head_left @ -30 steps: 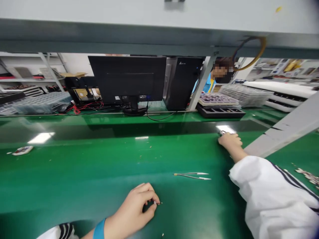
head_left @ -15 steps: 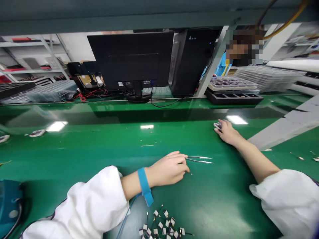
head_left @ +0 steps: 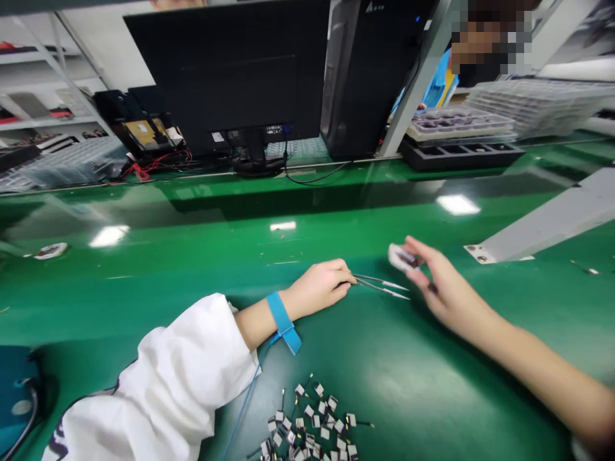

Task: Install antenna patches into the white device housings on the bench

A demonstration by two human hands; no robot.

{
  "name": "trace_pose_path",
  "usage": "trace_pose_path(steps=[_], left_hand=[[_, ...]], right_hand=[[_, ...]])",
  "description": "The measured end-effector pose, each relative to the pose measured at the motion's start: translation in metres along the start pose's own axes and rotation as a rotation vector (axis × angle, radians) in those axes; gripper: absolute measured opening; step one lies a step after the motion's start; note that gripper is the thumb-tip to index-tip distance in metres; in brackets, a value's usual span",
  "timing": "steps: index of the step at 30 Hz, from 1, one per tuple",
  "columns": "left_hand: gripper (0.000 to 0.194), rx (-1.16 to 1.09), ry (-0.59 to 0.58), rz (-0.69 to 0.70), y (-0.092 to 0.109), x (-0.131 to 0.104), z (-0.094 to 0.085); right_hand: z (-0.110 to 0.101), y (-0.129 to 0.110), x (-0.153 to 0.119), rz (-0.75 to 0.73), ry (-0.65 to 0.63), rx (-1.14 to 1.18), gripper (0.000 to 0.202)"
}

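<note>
My left hand [head_left: 323,289], with a blue strap on its wrist, is closed round metal tweezers [head_left: 384,285] whose two tips point right and stand apart. My right hand [head_left: 439,282] pinches a small pale-rimmed part [head_left: 401,257] with a dark middle between thumb and fingers, just beyond the tweezer tips. A pile of small white-and-black pieces [head_left: 316,421], some with thin leads, lies on the green mat at the bottom centre.
Behind the mat stand a monitor [head_left: 240,77] and a black computer case [head_left: 375,83]. Stacked trays [head_left: 459,131] are at the right, near a grey metal brace [head_left: 552,214]. A blue device [head_left: 16,400] sits at the left edge. Another person is partly visible behind.
My right hand has lifted the small part off the mat and brought it left towards the tweezers. The camera view has tilted down. My left hand still holds the tweezers.
</note>
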State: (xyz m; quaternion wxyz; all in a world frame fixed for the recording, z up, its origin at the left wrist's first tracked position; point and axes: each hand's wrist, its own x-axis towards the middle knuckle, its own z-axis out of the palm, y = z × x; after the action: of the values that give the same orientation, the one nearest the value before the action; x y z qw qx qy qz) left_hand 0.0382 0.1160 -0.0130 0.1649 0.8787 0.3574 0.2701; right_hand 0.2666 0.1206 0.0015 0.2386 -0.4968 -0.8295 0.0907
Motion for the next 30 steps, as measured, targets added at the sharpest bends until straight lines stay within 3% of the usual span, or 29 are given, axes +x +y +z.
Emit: trace_pose_path(steps=[1, 4, 8, 11, 16, 19, 25, 30], left_hand=[[0.017, -0.008, 0.029, -0.022, 0.001, -0.001, -0.002], [0.017, -0.020, 0.170, -0.132, 0.007, -0.008, -0.011], [0.013, -0.063, 0.288, -0.152, 0.027, -0.026, -0.022], [0.010, -0.111, 0.222, -0.046, 0.041, -0.042, -0.024], [0.014, -0.112, 0.067, 0.022, 0.045, -0.051, -0.020], [0.017, -0.103, 0.000, 0.035, 0.043, -0.048, -0.020], [0.017, -0.068, -0.064, 0.036, 0.045, -0.048, -0.023], [0.019, -0.065, -0.079, 0.039, 0.045, -0.047, -0.023]], right_hand=[[0.003, -0.013, -0.016, -0.143, -0.004, 0.040, 0.044], [0.013, -0.042, -0.048, -0.345, -0.127, 0.123, 0.049], [0.026, -0.051, -0.049, -0.398, -0.295, 0.172, 0.053], [0.031, -0.047, -0.037, -0.400, -0.312, 0.217, 0.057], [0.027, -0.048, -0.027, -0.340, -0.277, 0.283, 0.031], [0.026, -0.053, -0.025, -0.281, -0.277, 0.287, 0.025], [0.021, -0.052, -0.024, -0.205, -0.216, 0.304, 0.025], [0.015, -0.050, -0.032, -0.244, -0.277, 0.272, 0.026]])
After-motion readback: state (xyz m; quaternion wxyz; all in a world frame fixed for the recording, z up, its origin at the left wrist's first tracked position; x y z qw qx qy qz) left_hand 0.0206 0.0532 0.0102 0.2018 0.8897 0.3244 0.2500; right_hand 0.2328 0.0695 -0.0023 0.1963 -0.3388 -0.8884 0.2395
